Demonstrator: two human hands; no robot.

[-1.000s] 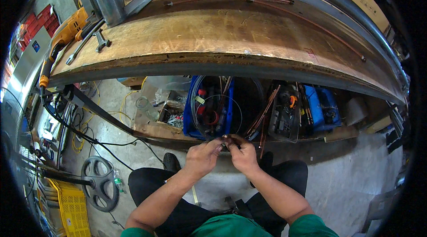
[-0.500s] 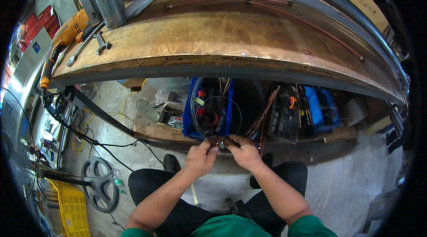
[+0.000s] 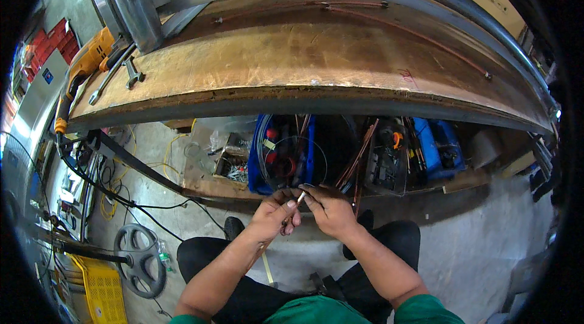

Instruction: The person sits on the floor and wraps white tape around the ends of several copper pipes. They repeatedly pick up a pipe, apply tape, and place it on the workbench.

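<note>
My left hand (image 3: 277, 209) is closed around a thin copper tube (image 3: 301, 197), whose pale, shiny end sticks up between thumb and forefinger. More of its copper length appears to show below the left wrist. At that upper end, my right hand (image 3: 329, 207) has thumb and bent fingers pinched; what lies right between its fingertips is partly hidden. Both hands are close together in front of the low shelf, just short of a blue bin (image 3: 260, 169) holding red items and a loop of thin wire.
Above the shelf is a wooden bench (image 3: 243, 56) with a wrench (image 3: 133, 73), an orange power tool (image 3: 91, 56) and copper tubes (image 3: 420, 37). Below are a clear tray (image 3: 387, 183), a second blue bin (image 3: 431, 163) and loose copper rods (image 3: 365, 147). Black cables and a grey wheel (image 3: 139, 290) lie left.
My left hand has turned and opened its lower fingers a little, so the tube's bright end now shows. My right hand stays beside it. The view has shifted slightly.
</note>
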